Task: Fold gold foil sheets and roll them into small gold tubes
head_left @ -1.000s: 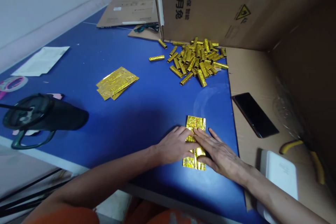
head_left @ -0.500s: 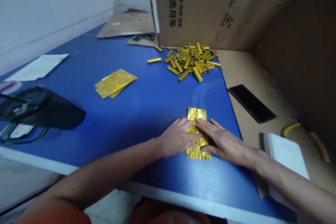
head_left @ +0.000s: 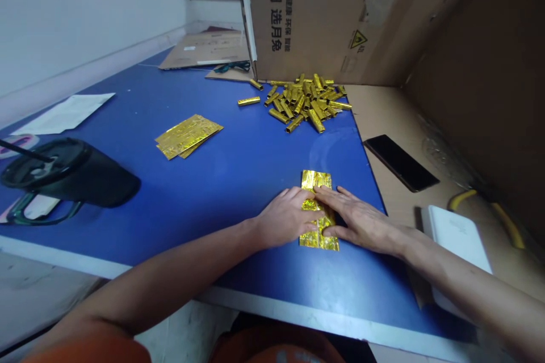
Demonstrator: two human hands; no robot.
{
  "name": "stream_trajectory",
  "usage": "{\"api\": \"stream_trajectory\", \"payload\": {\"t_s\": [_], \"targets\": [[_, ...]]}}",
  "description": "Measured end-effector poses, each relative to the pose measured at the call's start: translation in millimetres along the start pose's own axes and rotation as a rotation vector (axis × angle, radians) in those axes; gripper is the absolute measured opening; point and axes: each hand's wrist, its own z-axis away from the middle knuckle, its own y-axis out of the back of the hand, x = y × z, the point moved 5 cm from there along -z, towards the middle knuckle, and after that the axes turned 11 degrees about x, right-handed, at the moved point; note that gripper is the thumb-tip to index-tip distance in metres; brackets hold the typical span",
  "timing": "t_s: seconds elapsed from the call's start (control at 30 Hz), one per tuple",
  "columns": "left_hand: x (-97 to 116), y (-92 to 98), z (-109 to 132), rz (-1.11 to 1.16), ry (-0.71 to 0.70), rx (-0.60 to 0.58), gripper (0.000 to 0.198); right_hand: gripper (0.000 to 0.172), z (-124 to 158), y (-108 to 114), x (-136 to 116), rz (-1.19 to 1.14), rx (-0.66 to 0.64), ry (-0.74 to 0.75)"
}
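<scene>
A crinkled gold holographic foil sheet lies flat on the blue table, its middle covered by both hands. My left hand presses on its left edge, with the fingers curled over the foil. My right hand rests on it from the right, fingers spread and pointing left. A dark object shows under my right fingers, and I cannot tell what it is. Further up the table lie a heap of rolled gold foil tubes, one loose tube and a stack of flat foil sheets.
A black tumbler with a handle lies on its side at the left, near a white paper. A cardboard box wall stands behind the tubes. A black phone and a white box sit on cardboard at the right.
The head view has shifted, so the table's contents sit higher and smaller in the frame. Both hands stay on the foil sheet, and the right hand's fingers lie a little flatter.
</scene>
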Motion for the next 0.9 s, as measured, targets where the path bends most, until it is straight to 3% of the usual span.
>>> {"api": "stream_trajectory", "payload": {"t_s": [0.53,0.9], "targets": [[2.9,1.3,5.2,-0.018,-0.065,-0.007,0.024,0.07,-1.9,3.3,-5.3,-0.022,0.031,-0.022],[0.0,-2.6,6.3,0.016,-0.032,-0.013,0.026,0.069,-3.2,4.2,-5.0,-0.021,-0.006,-0.049]]}}
